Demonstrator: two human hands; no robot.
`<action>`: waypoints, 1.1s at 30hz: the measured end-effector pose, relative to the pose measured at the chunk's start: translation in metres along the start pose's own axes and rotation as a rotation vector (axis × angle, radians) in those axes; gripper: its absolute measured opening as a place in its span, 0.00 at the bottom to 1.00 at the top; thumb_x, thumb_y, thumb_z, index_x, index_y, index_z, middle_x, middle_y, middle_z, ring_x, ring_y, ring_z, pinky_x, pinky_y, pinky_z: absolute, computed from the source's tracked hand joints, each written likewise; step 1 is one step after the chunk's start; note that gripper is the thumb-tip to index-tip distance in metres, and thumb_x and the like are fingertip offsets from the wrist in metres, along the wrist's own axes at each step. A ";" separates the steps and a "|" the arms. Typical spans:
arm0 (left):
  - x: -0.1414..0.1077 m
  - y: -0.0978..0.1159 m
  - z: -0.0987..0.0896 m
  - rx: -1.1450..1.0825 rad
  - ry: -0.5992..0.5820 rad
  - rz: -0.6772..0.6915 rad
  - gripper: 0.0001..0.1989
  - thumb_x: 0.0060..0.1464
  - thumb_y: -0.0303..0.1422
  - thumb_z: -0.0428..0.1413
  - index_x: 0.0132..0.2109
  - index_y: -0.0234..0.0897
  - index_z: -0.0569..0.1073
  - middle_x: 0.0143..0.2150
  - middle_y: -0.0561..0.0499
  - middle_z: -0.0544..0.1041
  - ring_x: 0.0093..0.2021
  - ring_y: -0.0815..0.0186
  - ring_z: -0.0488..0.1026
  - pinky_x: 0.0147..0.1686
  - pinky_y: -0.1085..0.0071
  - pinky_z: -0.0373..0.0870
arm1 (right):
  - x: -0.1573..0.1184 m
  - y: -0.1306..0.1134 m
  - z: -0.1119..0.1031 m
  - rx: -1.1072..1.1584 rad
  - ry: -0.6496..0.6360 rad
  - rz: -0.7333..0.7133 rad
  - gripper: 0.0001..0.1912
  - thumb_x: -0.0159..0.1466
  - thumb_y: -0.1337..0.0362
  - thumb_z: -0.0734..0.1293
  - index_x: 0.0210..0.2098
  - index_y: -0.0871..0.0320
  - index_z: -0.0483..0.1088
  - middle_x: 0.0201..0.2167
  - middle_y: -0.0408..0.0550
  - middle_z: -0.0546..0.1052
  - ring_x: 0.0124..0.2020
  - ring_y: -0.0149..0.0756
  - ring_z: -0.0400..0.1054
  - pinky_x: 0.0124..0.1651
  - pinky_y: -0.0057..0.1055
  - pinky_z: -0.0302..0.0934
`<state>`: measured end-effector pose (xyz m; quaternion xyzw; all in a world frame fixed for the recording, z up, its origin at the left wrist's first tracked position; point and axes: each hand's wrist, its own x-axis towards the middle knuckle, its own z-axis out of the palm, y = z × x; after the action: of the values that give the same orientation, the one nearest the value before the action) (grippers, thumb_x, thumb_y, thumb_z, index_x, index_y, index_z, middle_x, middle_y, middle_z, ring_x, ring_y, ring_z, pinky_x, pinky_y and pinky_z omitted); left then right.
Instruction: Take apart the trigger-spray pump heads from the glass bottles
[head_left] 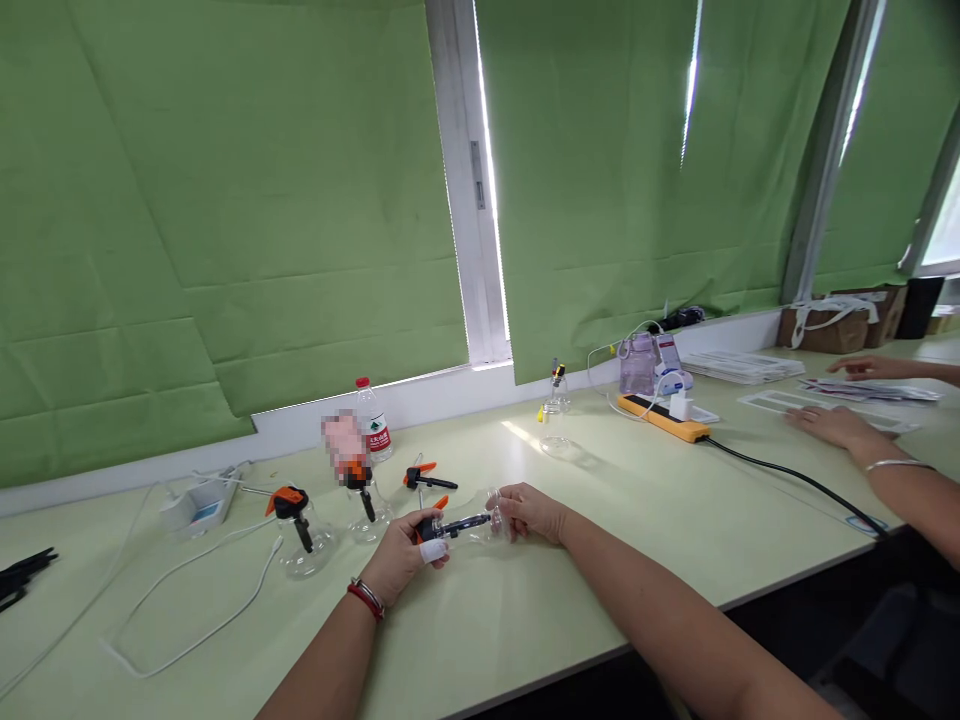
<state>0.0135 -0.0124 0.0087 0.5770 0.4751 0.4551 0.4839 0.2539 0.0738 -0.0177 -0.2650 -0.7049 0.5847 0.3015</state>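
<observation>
My left hand (pixel 409 548), with a white wrap on the thumb, is closed around the black and orange head of a clear spray bottle (pixel 471 524). The bottle lies sideways between my hands, and a black tube shows inside it. At its wide base, my right hand (pixel 531 512) grips the clear wall with bent fingers. Two similar bottles, one clear bottle (pixel 306 550) and another clear bottle (pixel 369 518), stand upright to the left with black and orange heads. Behind my hands lies a loose black and orange trigger head (pixel 427 478) on the table.
White cables (pixel 202 630) and a white power strip (pixel 206 500) lie left. A red-capped water bottle (pixel 373 425) stands behind. Farther right are a clear flask-like bottle (pixel 556 440), an orange power strip (pixel 664 417) and a purple jug (pixel 637 368). Another person's hands (pixel 829 425) rest near papers.
</observation>
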 end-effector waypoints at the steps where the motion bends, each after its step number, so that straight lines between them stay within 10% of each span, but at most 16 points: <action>1: 0.000 0.000 0.000 -0.005 0.005 -0.001 0.26 0.35 0.35 0.66 0.45 0.32 0.72 0.26 0.53 0.74 0.25 0.65 0.73 0.29 0.67 0.70 | 0.000 0.000 -0.001 0.008 -0.002 -0.015 0.29 0.55 0.43 0.63 0.41 0.64 0.69 0.29 0.51 0.75 0.20 0.27 0.65 0.18 0.22 0.50; 7: 0.001 0.001 -0.001 -0.041 0.048 -0.003 0.28 0.34 0.35 0.66 0.46 0.32 0.72 0.26 0.52 0.74 0.24 0.66 0.72 0.29 0.66 0.71 | -0.004 -0.003 -0.004 0.118 -0.027 -0.081 0.44 0.44 0.56 0.75 0.58 0.51 0.56 0.49 0.52 0.66 0.37 0.35 0.67 0.27 0.26 0.61; 13: -0.001 0.004 0.000 -0.021 0.035 -0.010 0.28 0.35 0.35 0.66 0.46 0.32 0.71 0.25 0.53 0.74 0.25 0.65 0.73 0.29 0.66 0.71 | -0.005 -0.005 -0.004 0.006 -0.014 -0.118 0.32 0.42 0.59 0.76 0.46 0.59 0.69 0.37 0.47 0.71 0.41 0.37 0.64 0.38 0.31 0.60; 22: -0.002 0.007 0.003 -0.014 0.050 -0.002 0.28 0.33 0.35 0.66 0.45 0.33 0.71 0.26 0.53 0.74 0.24 0.65 0.73 0.29 0.66 0.71 | -0.001 -0.002 -0.001 -0.093 0.075 -0.018 0.25 0.57 0.45 0.62 0.34 0.63 0.74 0.23 0.46 0.73 0.23 0.28 0.58 0.27 0.27 0.51; 29: -0.002 0.009 0.003 -0.039 0.078 -0.003 0.28 0.33 0.35 0.66 0.45 0.31 0.72 0.25 0.53 0.73 0.24 0.66 0.72 0.28 0.66 0.71 | -0.007 -0.008 -0.003 0.068 0.024 -0.075 0.37 0.49 0.49 0.71 0.55 0.54 0.62 0.45 0.52 0.70 0.34 0.32 0.63 0.28 0.26 0.55; 33: -0.002 0.008 0.003 -0.028 0.075 -0.010 0.28 0.34 0.34 0.66 0.45 0.31 0.70 0.25 0.53 0.74 0.24 0.65 0.72 0.29 0.66 0.71 | -0.007 -0.007 -0.003 0.103 0.014 -0.065 0.33 0.47 0.56 0.74 0.51 0.56 0.65 0.42 0.51 0.71 0.35 0.32 0.64 0.29 0.25 0.55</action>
<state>0.0166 -0.0156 0.0162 0.5505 0.4893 0.4806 0.4759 0.2606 0.0699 -0.0113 -0.2304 -0.6800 0.6083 0.3384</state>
